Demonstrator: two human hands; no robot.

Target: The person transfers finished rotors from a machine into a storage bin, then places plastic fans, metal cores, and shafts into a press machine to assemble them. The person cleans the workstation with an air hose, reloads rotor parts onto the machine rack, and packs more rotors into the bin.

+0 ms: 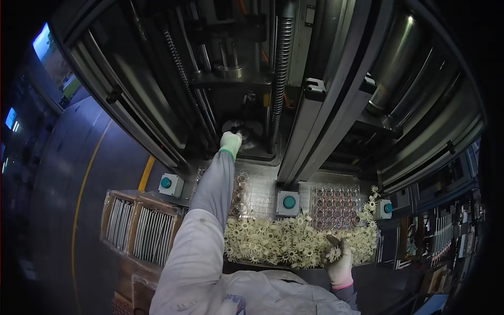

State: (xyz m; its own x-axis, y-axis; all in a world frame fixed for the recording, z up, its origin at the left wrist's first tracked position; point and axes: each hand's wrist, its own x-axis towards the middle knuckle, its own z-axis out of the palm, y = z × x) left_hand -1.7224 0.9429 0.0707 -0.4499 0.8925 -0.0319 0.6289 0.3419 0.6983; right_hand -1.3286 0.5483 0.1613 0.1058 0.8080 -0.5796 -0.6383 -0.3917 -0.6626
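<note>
My left hand (231,143), in a white glove with a green cuff, reaches into the press at the round metal fixture (253,131). Its fingers are closed at a dark part there, too dim to make out. Low on the right, my right hand (341,268), gloved with a pink cuff, has its fingers around a cream, star-shaped plastic piece (334,254). Beneath and beside it spreads a heap of the same toothed cream pieces (278,239). Behind the heap is a clear tray (336,206) of round, copper-coloured parts; a second clear tray (241,191) is partly hidden by my left arm.
Button boxes with green buttons stand at the left (167,182), middle (288,202) and right (387,208) of the bench. A metal upright (307,136) separates the two press bays. Left of my arm is a cardboard box (137,226) with rows of thin pale pieces.
</note>
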